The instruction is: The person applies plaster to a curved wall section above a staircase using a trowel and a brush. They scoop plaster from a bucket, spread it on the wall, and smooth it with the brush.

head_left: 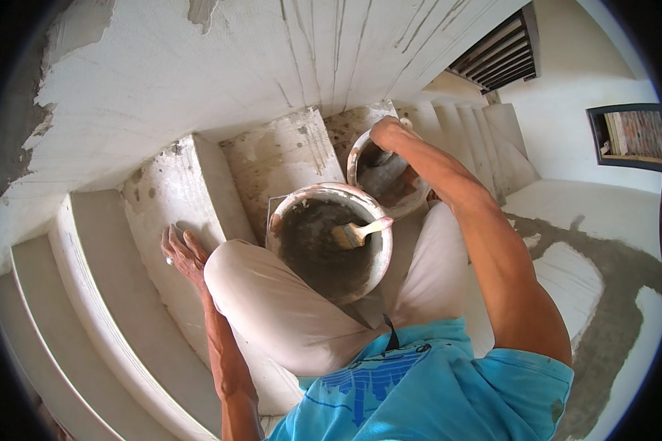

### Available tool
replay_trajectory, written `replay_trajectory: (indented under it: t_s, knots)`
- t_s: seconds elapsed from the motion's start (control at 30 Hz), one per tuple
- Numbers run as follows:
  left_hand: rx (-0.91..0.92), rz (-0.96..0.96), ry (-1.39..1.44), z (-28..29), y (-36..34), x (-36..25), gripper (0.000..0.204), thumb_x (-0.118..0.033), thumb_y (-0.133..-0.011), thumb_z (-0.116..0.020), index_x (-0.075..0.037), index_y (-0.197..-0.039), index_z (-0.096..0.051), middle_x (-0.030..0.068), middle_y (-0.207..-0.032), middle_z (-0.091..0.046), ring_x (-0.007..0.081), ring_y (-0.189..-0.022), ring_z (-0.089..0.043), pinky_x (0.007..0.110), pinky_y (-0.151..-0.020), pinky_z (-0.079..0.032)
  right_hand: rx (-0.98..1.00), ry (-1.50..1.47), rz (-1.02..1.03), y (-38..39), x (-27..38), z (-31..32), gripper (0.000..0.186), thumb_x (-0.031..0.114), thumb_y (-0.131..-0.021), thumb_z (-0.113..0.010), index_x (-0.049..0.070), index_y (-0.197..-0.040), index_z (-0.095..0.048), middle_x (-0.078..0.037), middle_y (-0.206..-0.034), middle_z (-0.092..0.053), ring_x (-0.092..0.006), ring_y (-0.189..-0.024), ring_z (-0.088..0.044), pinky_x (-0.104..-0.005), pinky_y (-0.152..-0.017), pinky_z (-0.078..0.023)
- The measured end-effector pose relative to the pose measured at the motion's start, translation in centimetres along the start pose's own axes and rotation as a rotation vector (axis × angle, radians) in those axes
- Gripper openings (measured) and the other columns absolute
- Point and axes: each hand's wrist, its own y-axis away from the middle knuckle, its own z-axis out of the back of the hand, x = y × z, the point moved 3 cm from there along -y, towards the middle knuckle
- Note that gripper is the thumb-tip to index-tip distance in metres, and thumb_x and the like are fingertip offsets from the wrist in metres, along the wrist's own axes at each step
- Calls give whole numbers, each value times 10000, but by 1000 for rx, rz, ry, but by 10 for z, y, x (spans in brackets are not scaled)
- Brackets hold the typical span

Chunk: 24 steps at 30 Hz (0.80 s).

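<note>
My left hand (pixel 186 257) lies with its fingers apart on a pale, stained stair step (pixel 162 184) beside my left knee. Between my knees stands a bucket (pixel 380 272) with a whitish crusted rim, holding dark grey wet mix. A flat paintbrush (pixel 359 234) with pale bristles leans across the rim, bristles inward. Beyond it to the right is a second crusted bucket (pixel 417 207), with greyish watery stuff inside. At its far rim my right hand (pixel 391 134) is closed. A small pale rounded end shows by the fingers, but what they hold is mostly hidden.
Stair steps (pixel 110 242) run down the left and continue upward at the far right. A white wall (pixel 221 73) with grey drips borders them. A dark slatted railing (pixel 496 51) and a framed opening (pixel 629 137) are at the right. Grey patches mark the right-hand surface (pixel 614 294).
</note>
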Motion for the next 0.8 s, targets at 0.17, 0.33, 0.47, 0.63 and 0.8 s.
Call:
replay_trajectory:
  t_s: [0.17,0.33,0.47,0.63,0.8]
  knots:
    - [0,18,15,4,0,-4,502,-397,-1061,-467,4,-1355,-539,236,-1414,-494,397,-1345,-431,503,-1091,-371,-218,133,26,1,17,-29,180,138,-876,-665,93,-997,-792,-79,-1043,-765,-256,-979,-739,-393,-780,-594]
    - [-7,23,-19,3,-2,2,487,-382,-1058,-478,-2,-1357,-541,240,-1408,-497,398,-1341,-437,504,-1085,-378,-241,-49,-127,0,7,-31,207,148,-909,-639,99,-1045,-787,-76,-1121,-754,-250,-1039,-727,-395,-813,-594]
    - [-5,48,-32,16,3,13,430,-303,-1043,-523,-7,-1353,-550,242,-1404,-496,412,-1319,-459,497,-1063,-412,-231,-121,2,2,29,-10,197,149,-887,-633,94,-995,-788,-101,-1077,-758,-266,-994,-734,-397,-814,-582]
    - [-36,30,45,-5,2,25,401,-249,-1032,-539,-5,-1350,-556,243,-1412,-485,420,-1312,-468,494,-1068,-420,-250,-67,82,12,25,-13,171,144,-848,-662,85,-936,-796,-87,-1002,-776,-247,-922,-745,-409,-765,-585]
    - [-29,2,6,-4,2,8,430,-300,-1045,-504,5,-1344,-551,249,-1394,-496,424,-1308,-461,510,-1082,-385,-212,-282,-130,117,-24,2,199,184,-794,-726,101,-963,-788,-101,-944,-768,-262,-921,-745,-400,-757,-583]
